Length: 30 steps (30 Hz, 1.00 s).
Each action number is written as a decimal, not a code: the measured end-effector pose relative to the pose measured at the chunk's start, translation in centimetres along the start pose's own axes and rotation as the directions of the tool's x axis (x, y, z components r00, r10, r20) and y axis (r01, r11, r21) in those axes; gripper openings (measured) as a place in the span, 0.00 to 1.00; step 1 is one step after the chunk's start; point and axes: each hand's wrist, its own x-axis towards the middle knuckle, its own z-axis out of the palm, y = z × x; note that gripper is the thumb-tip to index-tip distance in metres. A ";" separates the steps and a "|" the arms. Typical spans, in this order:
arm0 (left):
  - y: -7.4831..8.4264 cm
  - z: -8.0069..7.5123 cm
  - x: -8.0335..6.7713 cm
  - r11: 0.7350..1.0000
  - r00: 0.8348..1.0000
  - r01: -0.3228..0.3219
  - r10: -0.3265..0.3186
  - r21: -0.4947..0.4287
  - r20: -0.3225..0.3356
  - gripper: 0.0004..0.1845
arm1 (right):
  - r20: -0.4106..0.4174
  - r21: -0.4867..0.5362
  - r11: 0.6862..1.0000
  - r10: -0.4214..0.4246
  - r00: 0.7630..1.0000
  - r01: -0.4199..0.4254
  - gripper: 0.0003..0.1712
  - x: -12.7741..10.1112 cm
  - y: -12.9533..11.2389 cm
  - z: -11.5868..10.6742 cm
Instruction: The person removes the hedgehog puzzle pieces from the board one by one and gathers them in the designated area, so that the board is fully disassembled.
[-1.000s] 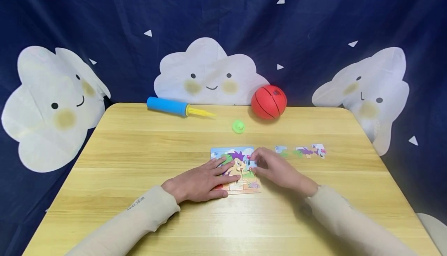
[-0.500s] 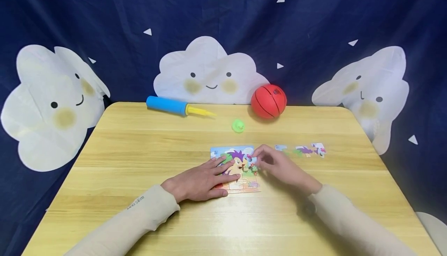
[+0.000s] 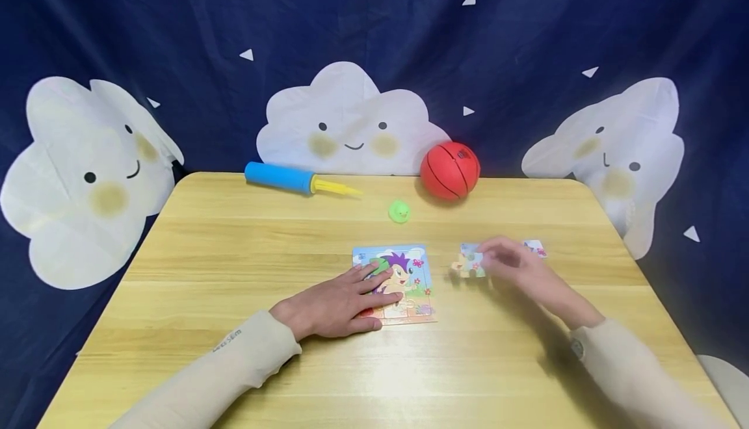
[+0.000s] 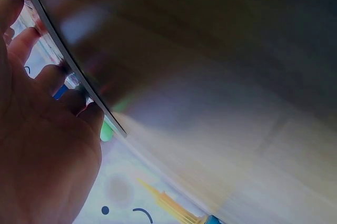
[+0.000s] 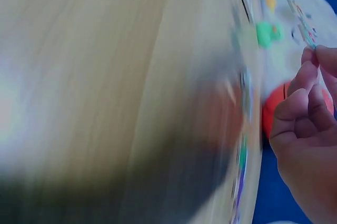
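L hand (image 3: 336,304) flat on puzzle (image 3: 404,279), fingers straight, spread, mid worktop (image 3: 234,253). R hand (image 3: 517,270) right of puzzle, fingers pinched on a piece (image 3: 470,263), lifted just above worktop. Another piece (image 3: 535,247) just beyond R hand.

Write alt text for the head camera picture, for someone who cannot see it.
A person's left hand rests flat on a small picture puzzle on a wooden table, while the right hand pinches a puzzle piece just right of it. Behind lie a blue pump, a green toy and an orange ball.
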 end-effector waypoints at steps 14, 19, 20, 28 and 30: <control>0.0 0.1 0.0 1.000 1.000 0.007 -0.007 0.008 0.003 0.31 | -0.146 -0.098 0.985 0.126 0.981 -0.141 0.18 -5.4 4.1 -7.0; 0.1 0.1 0.0 1.000 1.000 0.005 -0.005 0.000 0.003 0.31 | -0.187 -0.120 0.981 0.129 0.974 -0.153 0.19 -6.7 5.8 -8.5; 0.1 0.1 0.0 1.000 1.000 0.004 -0.004 -0.001 0.003 0.31 | -0.191 -0.124 0.980 0.129 0.973 -0.154 0.19 -6.9 6.1 -8.7; 0.0 0.0 -0.1 1.000 1.000 0.002 -0.002 0.002 -0.001 0.31 | -0.167 -0.173 0.978 0.089 0.982 -0.118 0.18 -7.3 7.0 -9.1; 0.0 0.0 -0.1 1.000 1.000 0.002 -0.002 0.006 -0.003 0.31 | -0.163 -0.203 0.974 0.072 0.984 -0.104 0.18 -7.2 7.0 -9.1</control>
